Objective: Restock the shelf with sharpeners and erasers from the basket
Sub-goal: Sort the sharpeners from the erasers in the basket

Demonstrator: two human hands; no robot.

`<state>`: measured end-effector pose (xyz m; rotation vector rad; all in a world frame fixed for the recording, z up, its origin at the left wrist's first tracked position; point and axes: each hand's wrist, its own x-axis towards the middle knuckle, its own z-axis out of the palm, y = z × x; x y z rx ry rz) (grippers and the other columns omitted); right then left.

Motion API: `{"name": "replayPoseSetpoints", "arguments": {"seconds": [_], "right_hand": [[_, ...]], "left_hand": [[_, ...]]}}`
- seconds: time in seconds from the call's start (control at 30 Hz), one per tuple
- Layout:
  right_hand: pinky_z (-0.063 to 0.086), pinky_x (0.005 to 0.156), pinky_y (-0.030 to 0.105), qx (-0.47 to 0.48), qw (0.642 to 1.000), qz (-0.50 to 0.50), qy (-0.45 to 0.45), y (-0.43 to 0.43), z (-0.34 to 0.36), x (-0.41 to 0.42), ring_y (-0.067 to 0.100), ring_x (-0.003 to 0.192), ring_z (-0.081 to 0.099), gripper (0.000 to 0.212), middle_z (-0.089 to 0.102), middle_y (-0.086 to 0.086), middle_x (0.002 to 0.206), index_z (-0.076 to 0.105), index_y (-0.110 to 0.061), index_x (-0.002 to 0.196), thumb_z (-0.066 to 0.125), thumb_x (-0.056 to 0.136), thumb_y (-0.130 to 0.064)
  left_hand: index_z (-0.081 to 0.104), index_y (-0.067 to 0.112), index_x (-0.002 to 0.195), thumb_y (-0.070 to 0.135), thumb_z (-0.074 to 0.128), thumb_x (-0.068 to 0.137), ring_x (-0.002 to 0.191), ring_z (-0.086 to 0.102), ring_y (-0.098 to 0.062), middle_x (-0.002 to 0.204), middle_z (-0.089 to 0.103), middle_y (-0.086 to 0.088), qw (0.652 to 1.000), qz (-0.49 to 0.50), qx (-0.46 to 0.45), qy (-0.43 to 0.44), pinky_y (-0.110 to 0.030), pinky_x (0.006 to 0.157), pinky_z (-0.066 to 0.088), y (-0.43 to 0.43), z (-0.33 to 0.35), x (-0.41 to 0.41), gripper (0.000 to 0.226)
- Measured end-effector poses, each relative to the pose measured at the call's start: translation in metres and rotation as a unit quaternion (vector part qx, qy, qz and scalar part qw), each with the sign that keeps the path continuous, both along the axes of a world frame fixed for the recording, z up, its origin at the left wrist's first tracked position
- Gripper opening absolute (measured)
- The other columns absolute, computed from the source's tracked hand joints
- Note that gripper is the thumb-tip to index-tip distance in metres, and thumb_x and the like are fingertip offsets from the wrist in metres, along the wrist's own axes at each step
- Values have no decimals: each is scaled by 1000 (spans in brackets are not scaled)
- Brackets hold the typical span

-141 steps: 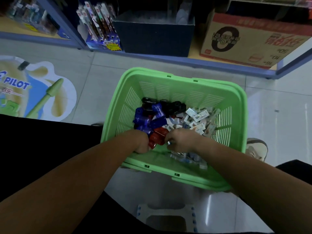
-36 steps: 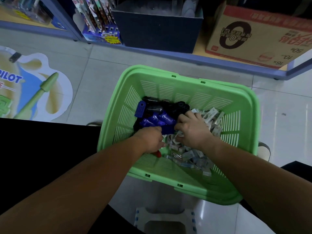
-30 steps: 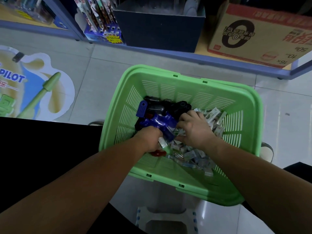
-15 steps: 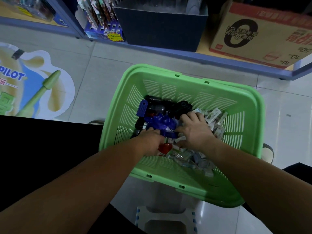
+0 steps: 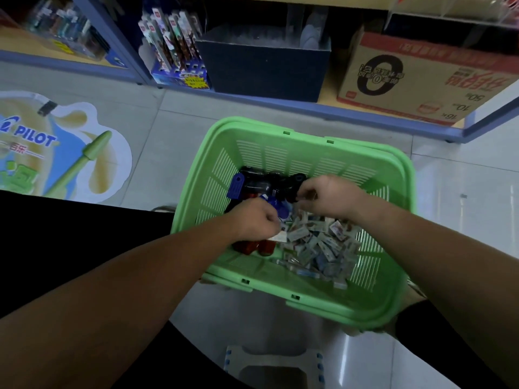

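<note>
A green basket [image 5: 309, 136] stands on the floor in front of me. Its left half holds black sharpeners [image 5: 257, 182], a blue sharpener [image 5: 235, 185] and red sharpeners [image 5: 252, 247]. Several small wrapped erasers [image 5: 317, 248] are heaped in the right half. My left hand [image 5: 254, 221] is curled over the middle of the pile and grips another blue sharpener [image 5: 278, 207]; a white eraser [image 5: 278, 237] shows under its knuckles. My right hand [image 5: 330, 196] is raised a little at the back and pinches a black sharpener [image 5: 293, 185].
Behind the basket runs the bottom shelf, with a pen display [image 5: 174, 51], a dark blue box [image 5: 264, 68] and a cardboard carton [image 5: 415, 80]. A PILOT floor sticker [image 5: 56, 147] lies at the left. A white step stool [image 5: 272, 366] is beneath me.
My right hand has lifted off the erasers and moved back to the black sharpener. My left hand has shifted slightly forward onto the blue sharpener, uncovering the red ones.
</note>
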<state>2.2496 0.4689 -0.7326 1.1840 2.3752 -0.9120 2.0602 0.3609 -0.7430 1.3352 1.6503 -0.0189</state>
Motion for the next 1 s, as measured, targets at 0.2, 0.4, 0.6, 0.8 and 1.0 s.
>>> {"name": "replayPoseSetpoints", "arguments": {"seconds": [0.2, 0.4, 0.6, 0.8, 1.0], "right_hand": [[56, 91, 35, -15, 993, -102, 65, 0, 15, 20, 17, 99, 67, 26, 73, -4, 109, 75, -23, 116, 70, 98, -40], [58, 84, 37, 14, 1000, -2, 18, -27, 1, 1, 18, 94, 65, 18, 70, -4, 108, 71, -30, 111, 62, 99, -40], [50, 90, 37, 53, 998, -8, 24, -51, -37, -24, 30, 110, 62, 38, 66, 7, 118, 62, -21, 127, 65, 96, -41], [36, 75, 32, 102, 994, -29, 12, -47, -62, -31, 28, 105, 62, 34, 67, 4, 110, 62, -20, 116, 66, 95, -46], [42, 87, 36, 120, 992, 24, -15, -51, -71, -41, 24, 112, 54, 47, 69, -1, 119, 62, -24, 124, 68, 91, -57]], "left_hand": [[72, 17, 124, 14, 70, 96, 91, 69, -6, 109, 74, 6, 989, 15, -55, -136, -10, 72, 51, 4, 5, 36, 28], [72, 18, 117, 13, 67, 89, 109, 56, -23, 120, 60, -3, 958, -79, 194, 197, -39, 89, 53, 7, -19, -17, 29], [48, 24, 151, 35, 74, 90, 123, 47, -26, 137, 53, -3, 949, -194, 127, 214, -39, 101, 43, 13, -36, -28, 67], [54, 21, 139, 38, 78, 85, 118, 52, -25, 128, 51, -5, 951, -201, 89, 216, -38, 92, 49, 9, -39, -29, 62], [59, 20, 119, 32, 74, 87, 104, 64, -27, 115, 64, -3, 940, -200, 47, 272, -33, 77, 47, 21, -12, -39, 37]]}}
